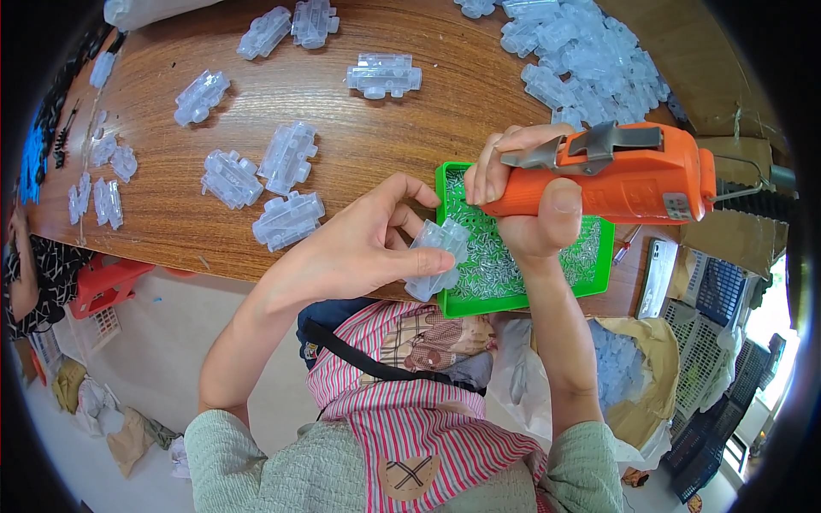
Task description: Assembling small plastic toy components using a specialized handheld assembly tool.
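The left hand (346, 248), fingers half curled, pinches a clear plastic part (448, 243) at the left rim of a green tray (485, 305) of small metal screws (487, 275). The right hand (532, 224) wraps tightly around an orange power screwdriver (633, 178); nearby, an open bag (664, 369) holds pale pieces (617, 368).

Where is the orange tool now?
The orange tool is right of centre in the head view, in the right hand, partly over the green tray.
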The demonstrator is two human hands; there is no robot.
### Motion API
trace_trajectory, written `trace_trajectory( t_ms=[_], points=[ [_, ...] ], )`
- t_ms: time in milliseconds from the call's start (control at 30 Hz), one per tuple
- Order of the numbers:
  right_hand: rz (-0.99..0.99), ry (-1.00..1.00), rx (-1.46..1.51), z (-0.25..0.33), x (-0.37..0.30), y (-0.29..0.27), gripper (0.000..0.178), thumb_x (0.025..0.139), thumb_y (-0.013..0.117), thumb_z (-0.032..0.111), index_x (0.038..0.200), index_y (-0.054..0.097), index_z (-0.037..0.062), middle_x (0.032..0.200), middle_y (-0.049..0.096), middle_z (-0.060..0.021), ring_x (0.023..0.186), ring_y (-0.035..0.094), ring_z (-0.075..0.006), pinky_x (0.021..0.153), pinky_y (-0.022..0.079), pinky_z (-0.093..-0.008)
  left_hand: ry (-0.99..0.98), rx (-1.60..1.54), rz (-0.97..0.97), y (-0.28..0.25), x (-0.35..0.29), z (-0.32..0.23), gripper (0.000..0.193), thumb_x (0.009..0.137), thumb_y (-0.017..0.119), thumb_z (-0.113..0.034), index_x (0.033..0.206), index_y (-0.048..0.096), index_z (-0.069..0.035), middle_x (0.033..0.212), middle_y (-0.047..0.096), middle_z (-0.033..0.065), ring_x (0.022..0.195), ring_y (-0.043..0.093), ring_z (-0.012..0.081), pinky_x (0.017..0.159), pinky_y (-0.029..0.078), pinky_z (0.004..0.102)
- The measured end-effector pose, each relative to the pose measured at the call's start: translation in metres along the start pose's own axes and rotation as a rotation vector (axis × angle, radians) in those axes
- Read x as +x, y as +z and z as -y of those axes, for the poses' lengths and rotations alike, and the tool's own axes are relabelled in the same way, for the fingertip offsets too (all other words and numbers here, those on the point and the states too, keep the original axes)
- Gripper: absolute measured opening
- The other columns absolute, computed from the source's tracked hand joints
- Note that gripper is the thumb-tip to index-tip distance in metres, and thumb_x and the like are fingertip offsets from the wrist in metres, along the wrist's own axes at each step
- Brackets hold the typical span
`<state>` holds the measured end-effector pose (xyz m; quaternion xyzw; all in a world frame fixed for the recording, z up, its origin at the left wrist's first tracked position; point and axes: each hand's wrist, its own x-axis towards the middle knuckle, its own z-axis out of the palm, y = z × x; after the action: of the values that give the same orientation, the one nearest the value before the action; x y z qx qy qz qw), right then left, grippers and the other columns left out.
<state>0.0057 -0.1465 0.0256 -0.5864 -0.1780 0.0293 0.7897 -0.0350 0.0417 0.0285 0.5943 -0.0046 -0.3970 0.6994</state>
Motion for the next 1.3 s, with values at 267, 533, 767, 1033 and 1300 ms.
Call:
trace_trajectory(
  t_ms=[267,533,767,1033,1300],
  points=[
    [0.32,-0.265,0.182,0.05,0.011,-0.006,0.07,0.089,0.05,0.063,0.115,0.05,-0.0013,0.074,0.053,-0.0083,0.063,0.052,-0.018,0.053,0.048,-0.0328,-0.006,-0.022,0.0,0.001,-0.002,0.002,0.054,0.084,0.075,-0.01,0.124,0.039,-0.002,0.089,0.055,0.0014,0.076,0.058,0.0056,0.064,0.045,0.0202],
    [0.289,-0.157,0.083,0.064,-0.005,0.015,0.07,0.086,0.054,0.065,0.112,0.05,0.0004,0.073,0.053,-0.0078,0.062,0.052,-0.0174,0.053,0.048,-0.0313,0.019,-0.028,0.001,0.0,-0.001,0.006,0.055,0.084,0.074,-0.01,0.125,0.038,-0.001,0.092,0.055,0.0025,0.078,0.058,0.007,0.067,0.047,0.0209],
    [0.198,-0.039,-0.016,0.055,-0.01,0.027,0.064,0.082,0.064,0.061,0.104,0.053,0.0017,0.071,0.053,-0.0088,0.061,0.051,-0.019,0.054,0.046,-0.0324,0.111,-0.079,-0.049,-0.001,0.003,0.011,0.059,0.077,0.081,-0.018,0.117,0.042,-0.001,0.088,0.061,0.0088,0.065,0.057,0.0074,0.055,0.045,0.022],
    [0.241,-0.074,-0.11,0.052,-0.01,0.032,0.06,0.083,0.068,0.054,0.103,0.058,-0.0013,0.066,0.055,-0.008,0.058,0.052,-0.0182,0.051,0.045,-0.0308,0.153,0.055,-0.083,-0.002,0.001,0.011,0.062,0.076,0.081,-0.023,0.117,0.041,-0.001,0.087,0.06,0.0098,0.063,0.058,0.0101,0.056,0.047,0.0253],
    [0.152,-0.252,0.244,0.069,0.012,0.016,0.066,0.089,0.052,0.06,0.12,0.048,0.0018,0.063,0.048,-0.0056,0.054,0.049,-0.0168,0.045,0.047,-0.03,0.327,0.399,-0.451,-0.011,-0.01,-0.023,0.042,0.085,0.073,-0.017,0.115,0.047,-0.002,0.091,0.066,0.0119,0.078,0.067,0.0178,0.065,0.052,0.0301]
  ],
)
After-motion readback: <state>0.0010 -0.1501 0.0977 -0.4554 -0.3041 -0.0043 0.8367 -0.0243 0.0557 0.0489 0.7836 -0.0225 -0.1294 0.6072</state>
